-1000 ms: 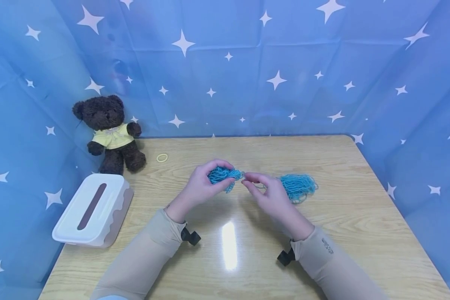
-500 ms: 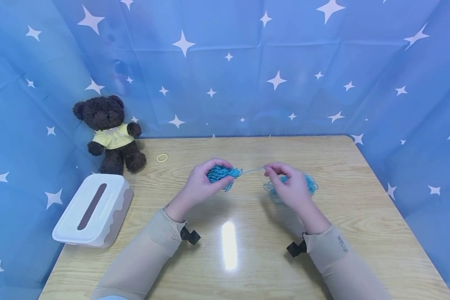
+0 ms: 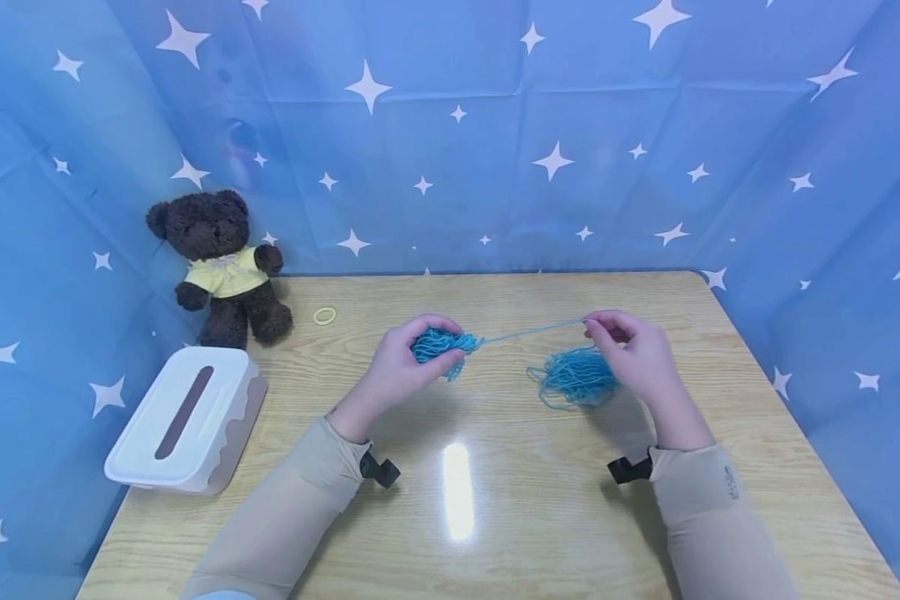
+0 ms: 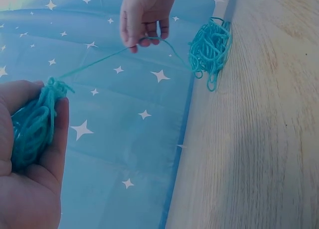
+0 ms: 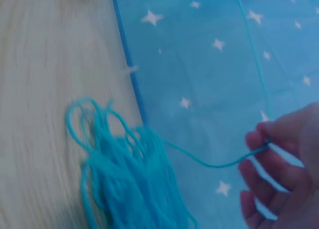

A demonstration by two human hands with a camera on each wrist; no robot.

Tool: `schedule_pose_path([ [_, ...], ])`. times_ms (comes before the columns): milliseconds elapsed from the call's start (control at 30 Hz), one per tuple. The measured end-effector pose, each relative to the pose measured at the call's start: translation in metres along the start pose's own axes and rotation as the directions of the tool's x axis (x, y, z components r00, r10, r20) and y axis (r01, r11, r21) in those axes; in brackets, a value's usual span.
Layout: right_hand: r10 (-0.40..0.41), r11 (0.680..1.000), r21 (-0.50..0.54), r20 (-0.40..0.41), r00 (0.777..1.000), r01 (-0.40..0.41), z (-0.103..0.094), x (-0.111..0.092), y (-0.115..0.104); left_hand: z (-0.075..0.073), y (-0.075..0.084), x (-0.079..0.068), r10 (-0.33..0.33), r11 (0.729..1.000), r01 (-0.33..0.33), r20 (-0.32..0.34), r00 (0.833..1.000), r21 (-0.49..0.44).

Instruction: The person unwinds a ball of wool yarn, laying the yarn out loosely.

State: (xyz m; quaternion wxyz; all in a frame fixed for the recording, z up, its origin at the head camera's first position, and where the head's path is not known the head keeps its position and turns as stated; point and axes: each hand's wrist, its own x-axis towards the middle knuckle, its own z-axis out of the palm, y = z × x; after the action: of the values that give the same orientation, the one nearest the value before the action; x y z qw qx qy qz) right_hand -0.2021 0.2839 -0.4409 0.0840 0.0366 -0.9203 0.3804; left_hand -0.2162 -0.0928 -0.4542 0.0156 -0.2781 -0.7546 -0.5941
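Observation:
A bundle of blue yarn (image 3: pixel 441 343) is gripped between the thumb and fingers of my left hand (image 3: pixel 405 367), held above the table. From its end a single strand of yarn (image 3: pixel 532 332) runs taut to my right hand (image 3: pixel 637 354), whose thumb and index finger pinch it. Past that pinch, in the right wrist view, the strand droops to a loose pile of blue yarn (image 5: pixel 134 179). That pile (image 3: pixel 576 377) lies on the table just left of and below my right hand. The left wrist view shows the held bundle (image 4: pixel 37 124) gathered tightly near its tip.
On the wooden table (image 3: pixel 525 517), a white lidded box with a slot (image 3: pixel 183 417) stands at the left. Behind it sits a dark brown teddy bear (image 3: pixel 225 262) in a yellow shirt. A small yellow ring (image 3: pixel 325 316) lies near the bear. A blue starred cloth (image 3: pixel 450 167) hangs behind.
My right hand has moved away to the right, drawing a lengthening strand out from the bundle. It has passed over the loose pile, which now shows more. My left hand has stayed nearly still.

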Motion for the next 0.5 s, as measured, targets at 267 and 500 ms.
schedule_pose_path([
  [267, 0.079, 0.978, -0.2, 0.052, 0.996, -0.067, -0.022, 0.002, 0.021, 0.0, -0.001, 0.001, -0.027, 1.0, 0.027, -0.019, 0.999, 0.008],
  [500, 0.207, 0.938, -0.307, 0.131, 0.97, -0.159, -0.032, 0.005, 0.036, -0.001, 0.001, 0.001, -0.052, 0.999, 0.052, -0.048, 0.998, 0.005],
])
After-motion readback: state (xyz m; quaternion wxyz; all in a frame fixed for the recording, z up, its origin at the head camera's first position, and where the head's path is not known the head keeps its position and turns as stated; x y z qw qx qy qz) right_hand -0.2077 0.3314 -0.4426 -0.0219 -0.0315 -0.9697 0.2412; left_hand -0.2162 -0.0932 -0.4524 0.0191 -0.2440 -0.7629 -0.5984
